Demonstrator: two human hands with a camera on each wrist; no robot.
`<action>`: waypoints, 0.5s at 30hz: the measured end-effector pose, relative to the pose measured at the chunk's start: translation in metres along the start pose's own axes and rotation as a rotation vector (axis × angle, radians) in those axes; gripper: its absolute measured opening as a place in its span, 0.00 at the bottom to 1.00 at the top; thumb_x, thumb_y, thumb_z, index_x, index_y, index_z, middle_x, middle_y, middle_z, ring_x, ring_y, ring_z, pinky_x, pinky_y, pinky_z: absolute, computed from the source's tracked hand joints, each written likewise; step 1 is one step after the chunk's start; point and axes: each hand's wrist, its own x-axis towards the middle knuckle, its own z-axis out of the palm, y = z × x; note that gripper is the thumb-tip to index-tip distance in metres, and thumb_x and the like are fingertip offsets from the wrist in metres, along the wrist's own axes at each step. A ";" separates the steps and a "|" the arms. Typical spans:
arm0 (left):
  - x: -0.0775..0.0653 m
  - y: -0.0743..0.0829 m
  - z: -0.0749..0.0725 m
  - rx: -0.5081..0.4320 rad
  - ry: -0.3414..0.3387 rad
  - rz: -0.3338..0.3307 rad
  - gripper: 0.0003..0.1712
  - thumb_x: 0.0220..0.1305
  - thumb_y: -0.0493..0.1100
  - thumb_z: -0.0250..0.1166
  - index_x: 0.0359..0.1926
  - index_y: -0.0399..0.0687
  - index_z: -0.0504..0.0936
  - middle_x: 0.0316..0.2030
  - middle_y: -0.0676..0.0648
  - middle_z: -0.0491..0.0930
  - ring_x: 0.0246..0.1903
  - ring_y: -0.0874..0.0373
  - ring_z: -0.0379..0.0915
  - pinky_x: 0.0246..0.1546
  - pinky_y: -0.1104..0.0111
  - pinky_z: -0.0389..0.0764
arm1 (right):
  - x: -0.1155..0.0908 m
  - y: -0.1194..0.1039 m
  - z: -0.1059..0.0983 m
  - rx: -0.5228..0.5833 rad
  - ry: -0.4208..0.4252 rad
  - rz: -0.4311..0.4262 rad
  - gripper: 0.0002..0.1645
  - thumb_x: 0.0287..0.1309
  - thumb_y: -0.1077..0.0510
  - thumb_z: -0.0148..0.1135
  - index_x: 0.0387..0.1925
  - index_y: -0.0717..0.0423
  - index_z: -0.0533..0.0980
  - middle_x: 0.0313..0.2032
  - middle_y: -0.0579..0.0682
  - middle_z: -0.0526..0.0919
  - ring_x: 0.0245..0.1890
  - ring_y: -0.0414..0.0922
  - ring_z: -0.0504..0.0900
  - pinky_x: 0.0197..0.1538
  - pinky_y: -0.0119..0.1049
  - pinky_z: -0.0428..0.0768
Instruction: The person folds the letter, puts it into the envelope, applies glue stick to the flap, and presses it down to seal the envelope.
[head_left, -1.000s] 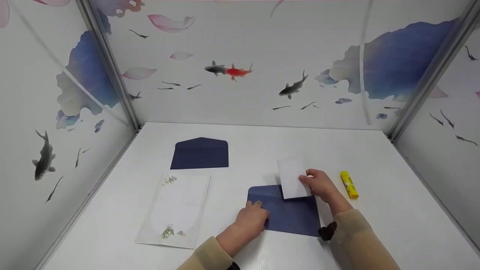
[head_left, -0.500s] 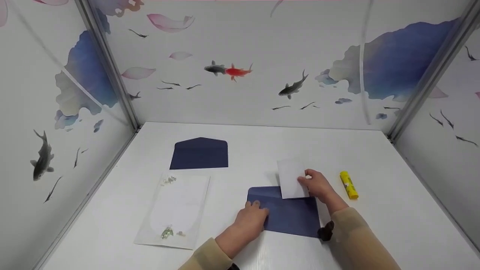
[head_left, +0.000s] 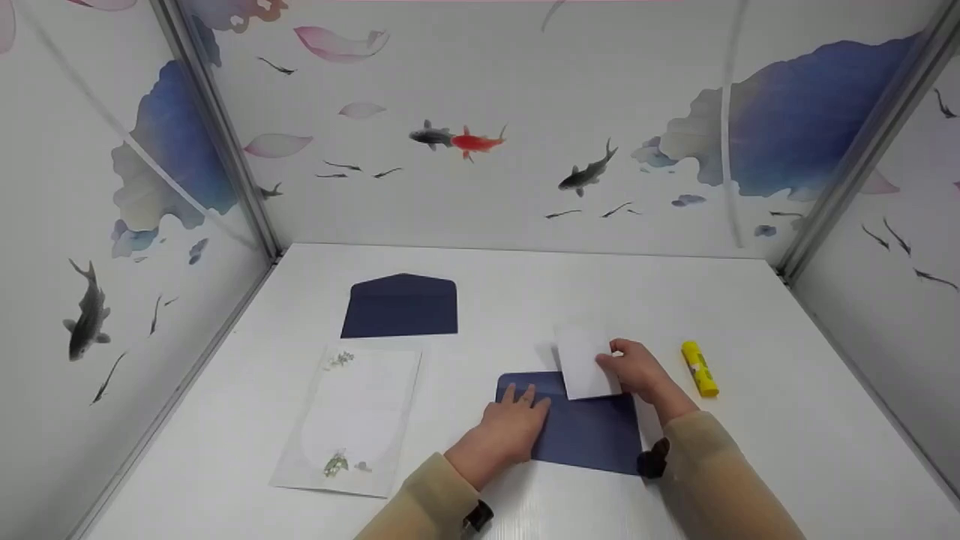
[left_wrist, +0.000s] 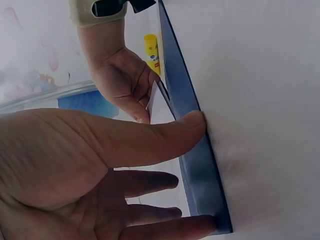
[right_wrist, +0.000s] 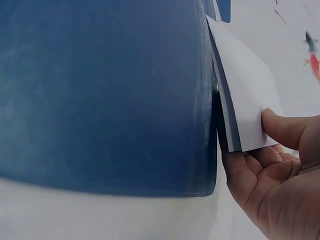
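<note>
A dark blue envelope (head_left: 589, 435) lies on the white table in front of me. My left hand (head_left: 510, 431) rests on its left part with fingers spread; in the left wrist view the thumb (left_wrist: 192, 122) touches the blue surface. My right hand (head_left: 634, 371) pinches a folded white paper (head_left: 586, 364) by its right edge, thumb on top and fingers beneath. The paper's lower end overlaps the envelope's upper edge in the head view. In the right wrist view the folded paper (right_wrist: 245, 85) is right at the envelope's edge (right_wrist: 207, 150).
A second dark blue envelope (head_left: 401, 311), flap up, lies at the back left. Left of my left hand is a white pack of letter paper (head_left: 352, 420) with floral print. A yellow glue stick (head_left: 700, 369) lies to the right. Printed white walls (head_left: 487, 202) enclose the table.
My left hand has shifted slightly up and right on the envelope, and its fingers have spread out. The right hand and the folded paper have stayed almost in place.
</note>
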 end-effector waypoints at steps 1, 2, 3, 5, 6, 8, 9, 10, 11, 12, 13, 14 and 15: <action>0.002 -0.001 -0.002 0.008 -0.011 0.005 0.40 0.60 0.46 0.75 0.73 0.51 0.72 0.74 0.44 0.70 0.72 0.44 0.67 0.59 0.53 0.83 | 0.000 -0.001 0.000 -0.004 -0.001 -0.005 0.17 0.73 0.54 0.56 0.53 0.64 0.70 0.51 0.61 0.75 0.46 0.52 0.75 0.41 0.37 0.79; 0.003 -0.001 -0.003 0.019 -0.021 0.010 0.42 0.57 0.47 0.78 0.72 0.50 0.72 0.72 0.44 0.72 0.71 0.45 0.69 0.60 0.54 0.82 | 0.000 -0.001 0.000 -0.009 -0.003 -0.007 0.18 0.73 0.54 0.56 0.53 0.64 0.70 0.52 0.61 0.75 0.47 0.52 0.75 0.42 0.37 0.79; 0.004 -0.001 -0.004 0.025 -0.026 0.014 0.44 0.55 0.48 0.80 0.71 0.49 0.73 0.71 0.44 0.74 0.70 0.46 0.71 0.59 0.54 0.82 | 0.000 -0.001 0.000 -0.013 0.000 -0.005 0.18 0.73 0.54 0.56 0.54 0.64 0.71 0.52 0.61 0.76 0.47 0.52 0.75 0.42 0.37 0.79; 0.006 -0.002 -0.006 0.029 -0.034 0.015 0.45 0.51 0.48 0.82 0.70 0.47 0.75 0.68 0.44 0.76 0.67 0.47 0.75 0.59 0.54 0.82 | 0.001 -0.002 0.000 -0.024 0.003 -0.005 0.20 0.73 0.53 0.56 0.56 0.64 0.71 0.54 0.62 0.76 0.48 0.52 0.75 0.45 0.38 0.80; 0.007 -0.003 -0.007 0.027 -0.039 0.013 0.46 0.50 0.48 0.83 0.69 0.47 0.75 0.67 0.44 0.77 0.65 0.47 0.76 0.58 0.54 0.83 | 0.001 -0.002 0.000 -0.031 0.003 -0.007 0.21 0.73 0.52 0.56 0.57 0.64 0.71 0.55 0.62 0.76 0.49 0.53 0.75 0.45 0.39 0.80; 0.008 -0.003 -0.008 0.020 -0.050 0.008 0.47 0.49 0.48 0.84 0.70 0.47 0.75 0.67 0.43 0.77 0.65 0.47 0.76 0.58 0.54 0.82 | 0.001 -0.002 0.000 -0.043 0.007 -0.003 0.23 0.73 0.51 0.56 0.59 0.64 0.71 0.57 0.63 0.76 0.50 0.53 0.75 0.48 0.41 0.81; 0.009 -0.004 -0.009 0.021 -0.054 0.009 0.47 0.49 0.48 0.84 0.70 0.47 0.74 0.67 0.43 0.77 0.65 0.47 0.75 0.59 0.54 0.82 | 0.001 -0.003 -0.001 -0.049 0.007 -0.006 0.23 0.73 0.51 0.56 0.59 0.64 0.71 0.58 0.64 0.76 0.50 0.54 0.75 0.49 0.42 0.81; 0.009 -0.005 -0.009 0.021 -0.058 0.010 0.48 0.49 0.48 0.83 0.71 0.47 0.73 0.68 0.43 0.76 0.66 0.48 0.74 0.61 0.55 0.81 | 0.001 -0.003 -0.001 -0.053 0.006 -0.007 0.24 0.74 0.51 0.56 0.60 0.65 0.71 0.59 0.64 0.76 0.51 0.54 0.75 0.49 0.42 0.82; 0.009 -0.006 -0.009 0.020 -0.064 0.014 0.49 0.50 0.49 0.83 0.72 0.47 0.72 0.69 0.43 0.75 0.68 0.48 0.73 0.62 0.55 0.80 | 0.001 -0.003 -0.001 -0.056 0.005 -0.004 0.24 0.73 0.51 0.56 0.60 0.65 0.71 0.59 0.64 0.76 0.51 0.54 0.75 0.50 0.43 0.82; 0.009 -0.007 -0.009 0.015 -0.069 0.019 0.50 0.50 0.49 0.83 0.72 0.46 0.71 0.70 0.43 0.74 0.69 0.48 0.71 0.64 0.55 0.79 | 0.001 -0.003 -0.001 -0.059 0.003 -0.004 0.25 0.73 0.51 0.56 0.60 0.65 0.71 0.59 0.65 0.76 0.51 0.55 0.76 0.50 0.43 0.82; 0.009 -0.008 -0.010 0.005 -0.074 0.027 0.51 0.51 0.50 0.82 0.73 0.45 0.70 0.71 0.43 0.73 0.71 0.49 0.70 0.66 0.56 0.78 | 0.001 -0.003 -0.001 -0.060 -0.001 -0.001 0.25 0.73 0.50 0.56 0.61 0.65 0.71 0.60 0.65 0.76 0.51 0.55 0.76 0.51 0.44 0.82; 0.009 -0.010 -0.010 -0.008 -0.078 0.033 0.51 0.51 0.50 0.82 0.74 0.45 0.69 0.72 0.43 0.72 0.72 0.50 0.68 0.67 0.56 0.76 | 0.001 -0.002 -0.001 -0.060 -0.002 0.001 0.25 0.73 0.50 0.56 0.61 0.65 0.71 0.60 0.65 0.76 0.51 0.55 0.76 0.51 0.44 0.82; 0.008 -0.011 -0.009 -0.017 -0.081 0.039 0.52 0.52 0.50 0.82 0.75 0.44 0.68 0.72 0.43 0.71 0.73 0.51 0.67 0.69 0.57 0.75 | 0.001 -0.002 -0.001 -0.061 -0.005 0.002 0.26 0.73 0.50 0.55 0.61 0.65 0.70 0.60 0.66 0.76 0.51 0.55 0.76 0.51 0.45 0.82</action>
